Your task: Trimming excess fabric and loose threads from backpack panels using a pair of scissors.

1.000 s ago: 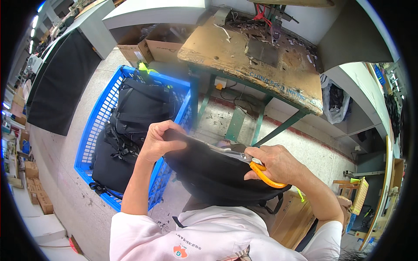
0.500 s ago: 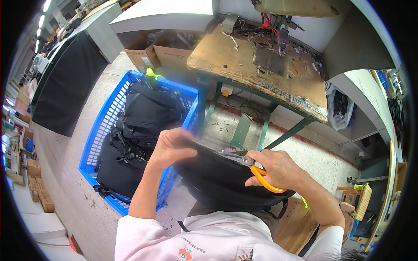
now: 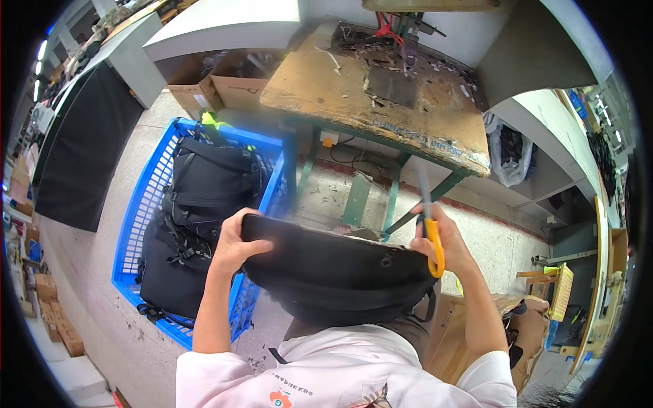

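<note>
A black bag is stretched across my lap, its upper edge facing away from me. My left hand is closed on the bag's left upper corner, thumb on the near side. In my right hand is a pair of scissors with orange handles. Their blades point up and away from the bag, slightly blurred. The right fingers are also close to the bag's right upper corner; I cannot tell whether they pinch the fabric too.
A blue plastic basket holding black bags stands at the left. Ahead is a worn wooden workbench on green legs, littered with scraps. Cardboard boxes sit behind the basket; another carton lies at my right.
The scissors have left the bag's upper edge and swung from pointing left to pointing up. My right hand has moved right, and the bag is now spread wider and flatter.
</note>
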The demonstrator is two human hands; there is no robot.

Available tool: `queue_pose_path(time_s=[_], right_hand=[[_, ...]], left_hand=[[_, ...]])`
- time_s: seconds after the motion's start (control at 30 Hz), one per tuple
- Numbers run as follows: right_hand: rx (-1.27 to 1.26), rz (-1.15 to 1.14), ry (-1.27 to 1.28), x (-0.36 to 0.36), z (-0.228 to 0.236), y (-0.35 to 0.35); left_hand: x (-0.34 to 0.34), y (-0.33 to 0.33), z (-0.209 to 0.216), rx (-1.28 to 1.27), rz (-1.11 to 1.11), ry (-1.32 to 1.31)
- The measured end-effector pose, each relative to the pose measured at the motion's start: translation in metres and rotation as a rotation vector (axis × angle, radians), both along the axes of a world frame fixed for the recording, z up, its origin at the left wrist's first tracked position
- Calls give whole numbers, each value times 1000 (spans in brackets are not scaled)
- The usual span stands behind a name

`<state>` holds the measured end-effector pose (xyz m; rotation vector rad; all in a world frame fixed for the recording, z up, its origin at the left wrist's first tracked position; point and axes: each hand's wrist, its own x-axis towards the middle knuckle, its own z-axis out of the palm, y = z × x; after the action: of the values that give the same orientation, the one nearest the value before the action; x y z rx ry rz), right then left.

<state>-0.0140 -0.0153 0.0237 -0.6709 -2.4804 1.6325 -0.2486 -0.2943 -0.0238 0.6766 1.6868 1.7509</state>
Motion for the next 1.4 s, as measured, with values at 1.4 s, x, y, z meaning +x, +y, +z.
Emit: queue_pose_path(time_s=[1.4], right_hand=[[-1190, -734, 838, -164, 27, -4]], left_hand=[[-193, 110, 220, 84, 205, 591]])
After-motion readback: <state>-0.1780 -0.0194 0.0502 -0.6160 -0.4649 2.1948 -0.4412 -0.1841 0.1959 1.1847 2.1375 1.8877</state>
